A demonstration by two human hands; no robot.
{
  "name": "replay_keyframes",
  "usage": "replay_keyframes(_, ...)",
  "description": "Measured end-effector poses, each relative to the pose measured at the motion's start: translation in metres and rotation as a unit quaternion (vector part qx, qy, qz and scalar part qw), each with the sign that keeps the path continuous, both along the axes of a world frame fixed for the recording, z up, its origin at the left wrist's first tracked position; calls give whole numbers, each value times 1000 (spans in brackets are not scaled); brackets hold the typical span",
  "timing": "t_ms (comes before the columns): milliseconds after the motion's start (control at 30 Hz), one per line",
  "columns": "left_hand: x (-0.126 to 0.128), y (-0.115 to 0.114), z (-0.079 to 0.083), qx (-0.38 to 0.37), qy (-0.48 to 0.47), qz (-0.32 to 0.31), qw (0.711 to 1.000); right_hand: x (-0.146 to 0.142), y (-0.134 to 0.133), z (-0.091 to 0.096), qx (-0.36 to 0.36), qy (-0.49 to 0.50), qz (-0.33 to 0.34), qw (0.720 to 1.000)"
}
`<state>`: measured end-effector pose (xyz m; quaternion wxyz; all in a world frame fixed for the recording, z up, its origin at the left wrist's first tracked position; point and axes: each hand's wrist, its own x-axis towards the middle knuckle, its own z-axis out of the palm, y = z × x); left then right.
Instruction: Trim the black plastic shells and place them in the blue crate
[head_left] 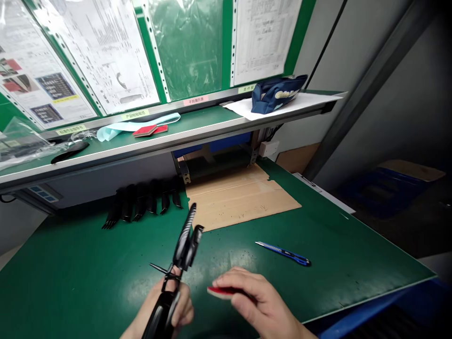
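My left hand [181, 303] is closed around a long black plastic part [184, 245] with a split, ridged upper end and a thin prong at its side. The part is tilted, its upper end pointing away from me; some of it is smeared by motion. Between thumb and fingers, my right hand [259, 301] pinches a thin red pad [222, 293] with a pale underside. The pad and the black part are apart. To the right of the hands, a blue utility knife [284, 253] lies on the green tabletop with its blade tip out.
Several black plastic parts [141, 202] stand in a row at the back left. A flat cardboard sheet [240, 197] lies behind the hands. The shelf [201, 125] above carries red pads [150, 130], a light blue strip [137, 123] and a dark blue pouch [277, 95].
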<state>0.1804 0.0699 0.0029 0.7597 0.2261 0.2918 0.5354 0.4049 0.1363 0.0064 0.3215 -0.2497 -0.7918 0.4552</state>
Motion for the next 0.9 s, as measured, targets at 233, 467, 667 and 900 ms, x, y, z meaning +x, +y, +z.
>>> replay_keyframes(233,-59,14,32,29,464,-63,883,10,43,-10,60,-135,-139,979)
replay_keyframes(467,-22,29,52,165,605,-191,755,-39,38,19,275,-298,75,911)
replay_keyframes(667,-20,32,40,116,422,-215,873,-62,37,-11,153,-249,87,952)
replay_keyframes(900,-38,43,10,234,403,-23,885,-68,65,5,420,-368,161,814)
